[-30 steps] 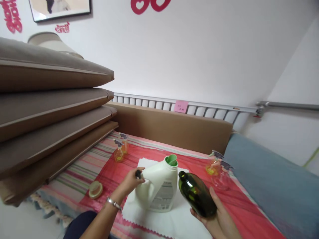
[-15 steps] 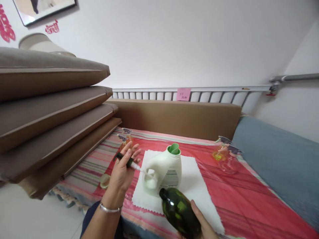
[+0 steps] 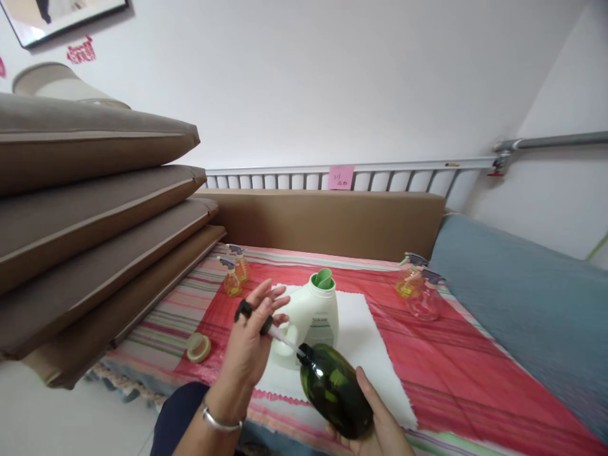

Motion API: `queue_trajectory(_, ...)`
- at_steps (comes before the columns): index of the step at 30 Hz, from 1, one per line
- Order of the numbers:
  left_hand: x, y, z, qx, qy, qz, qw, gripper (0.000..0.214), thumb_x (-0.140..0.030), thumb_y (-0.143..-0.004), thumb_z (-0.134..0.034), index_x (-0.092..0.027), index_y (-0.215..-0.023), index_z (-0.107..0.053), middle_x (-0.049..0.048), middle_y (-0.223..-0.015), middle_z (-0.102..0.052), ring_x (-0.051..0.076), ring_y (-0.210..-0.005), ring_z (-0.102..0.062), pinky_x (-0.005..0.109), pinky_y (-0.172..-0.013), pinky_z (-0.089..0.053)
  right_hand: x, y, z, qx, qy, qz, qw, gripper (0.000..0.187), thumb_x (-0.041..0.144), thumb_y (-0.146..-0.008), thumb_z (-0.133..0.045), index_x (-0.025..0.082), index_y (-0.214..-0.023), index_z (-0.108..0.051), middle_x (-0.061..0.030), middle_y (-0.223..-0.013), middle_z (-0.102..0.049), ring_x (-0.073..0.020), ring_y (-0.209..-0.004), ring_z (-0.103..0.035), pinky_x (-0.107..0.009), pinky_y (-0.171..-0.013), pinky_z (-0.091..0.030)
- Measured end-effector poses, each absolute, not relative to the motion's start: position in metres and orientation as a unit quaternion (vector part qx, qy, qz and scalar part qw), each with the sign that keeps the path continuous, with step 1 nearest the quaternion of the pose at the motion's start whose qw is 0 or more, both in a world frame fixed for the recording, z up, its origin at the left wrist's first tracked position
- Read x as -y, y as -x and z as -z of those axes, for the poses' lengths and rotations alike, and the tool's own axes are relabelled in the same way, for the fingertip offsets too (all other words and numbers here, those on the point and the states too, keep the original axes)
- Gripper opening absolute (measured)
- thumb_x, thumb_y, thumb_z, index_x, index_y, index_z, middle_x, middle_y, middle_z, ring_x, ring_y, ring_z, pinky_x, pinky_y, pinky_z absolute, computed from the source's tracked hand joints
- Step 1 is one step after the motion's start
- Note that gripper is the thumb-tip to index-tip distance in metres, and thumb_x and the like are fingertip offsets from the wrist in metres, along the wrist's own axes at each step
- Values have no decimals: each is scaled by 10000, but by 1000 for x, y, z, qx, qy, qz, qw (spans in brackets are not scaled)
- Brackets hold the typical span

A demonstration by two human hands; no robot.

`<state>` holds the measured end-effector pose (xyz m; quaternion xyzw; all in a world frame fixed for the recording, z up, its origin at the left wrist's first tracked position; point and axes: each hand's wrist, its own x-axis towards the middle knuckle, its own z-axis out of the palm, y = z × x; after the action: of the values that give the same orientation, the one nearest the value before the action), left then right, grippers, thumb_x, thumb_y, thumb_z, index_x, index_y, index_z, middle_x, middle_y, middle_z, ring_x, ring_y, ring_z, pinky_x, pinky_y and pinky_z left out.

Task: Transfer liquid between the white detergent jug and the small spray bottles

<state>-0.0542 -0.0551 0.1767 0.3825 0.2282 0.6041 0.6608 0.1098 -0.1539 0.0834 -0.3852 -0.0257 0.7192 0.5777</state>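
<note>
My right hand cradles a dark green glass bottle from below, tilted with its neck pointing up and left. My left hand holds a black pump head between its fingers. The pump's thin clear tube reaches down to the bottle's mouth. Just behind the hands stands a white detergent jug with an open green spout, on a white cloth.
A red striped cover lies over the surface. Two orange spray bottles stand at the back left, two more spray bottles at the back right. A round cap lies left. Stacked brown cushions fill the left; a blue cushion is right.
My left hand left the jug, lifted the pump head and brought its tube to the green bottle's mouth. My right hand drew the bottle lower and closer. The view tilted downward.
</note>
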Motion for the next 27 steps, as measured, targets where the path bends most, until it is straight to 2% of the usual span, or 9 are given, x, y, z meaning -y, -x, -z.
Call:
queue_trajectory(3,70,35,-163,-242,-436,-558,663,363,-328,-749,-663,-192,-1081,-609,102,-1038,-691,231,-964,-636,329,-802,-483,154,-98,-96,38,365,-713,598,452,533,-774,-578,232,-1111,-571,-70,-853,-748,-207,-663,-660,-331,-551,-490)
queue_trajectory(6,82,23,-152,-258,-464,-531,661,324,-363,-756,-642,-164,-1011,-646,107,-955,-715,238,-929,-646,380,-890,-446,157,-90,-105,41,351,-710,609,428,533,-795,-550,231,-1097,-584,-63,-869,-746,-203,-713,-660,-328,-575,-492)
queue_trajectory(10,84,22,-146,-278,-477,-506,664,293,-391,-767,-610,-155,-931,-665,96,-881,-723,246,-860,-659,404,-877,-448,160,-90,-103,44,360,-720,592,436,554,-790,-541,168,-959,-653,-80,-793,-743,-199,-712,-653,-319,-604,-497)
queue_trajectory(12,81,25,-145,-284,-496,-495,655,267,-398,-774,-594,-150,-833,-674,94,-856,-722,248,-855,-652,392,-858,-450,161,-92,-96,53,355,-726,587,474,568,-784,-536,158,-998,-640,-102,-844,-739,-219,-764,-657,-343,-636,-503)
queue_trajectory(15,77,30,-144,-278,-512,-493,646,263,-380,-788,-578,-157,-656,-624,87,-842,-720,240,-865,-637,363,-838,-443,167,-93,-85,96,317,-724,605,692,573,-684,-645,234,-1258,-460,-122,-1051,-694,-288,-918,-642,-415,-700,-500)
queue_trajectory(17,75,33,-145,-263,-493,-496,664,277,-364,-794,-577,-161,-605,-582,82,-820,-721,232,-856,-636,349,-818,-443,172,-92,-79,142,299,-703,629,940,460,-584,-766,338,-1364,-255,-105,-1212,-615,-323,-1048,-589,-447,-767,-481)
queue_trajectory(19,73,36,-147,-248,-462,-496,692,284,-350,-790,-590,-156,-583,-569,81,-786,-720,221,-828,-640,334,-794,-449,176,-91,-74,185,304,-678,643,1071,325,-542,-807,390,-1380,-145,-84,-1318,-529,-321,-1125,-540,-459,-854,-446)
queue_trajectory(23,73,38,-152,-232,-403,-490,737,246,-316,-765,-633,-132,-602,-615,89,-761,-720,211,-808,-650,325,-813,-447,177,-89,-70,266,321,-613,672,1102,339,-535,-809,338,-1401,-128,-102,-1379,-452,-306,-1204,-468,-459,-989,-351)
queue_trajectory(27,74,39,-155,-239,-369,-487,755,147,-248,-747,-643,-108,-770,-680,109,-784,-737,225,-815,-665,356,-868,-438,176,-91,-68,327,357,-548,683,1114,348,-549,-811,299,-1421,-119,-122,-1379,-445,-307,-1237,-430,-445,-1019,-327)
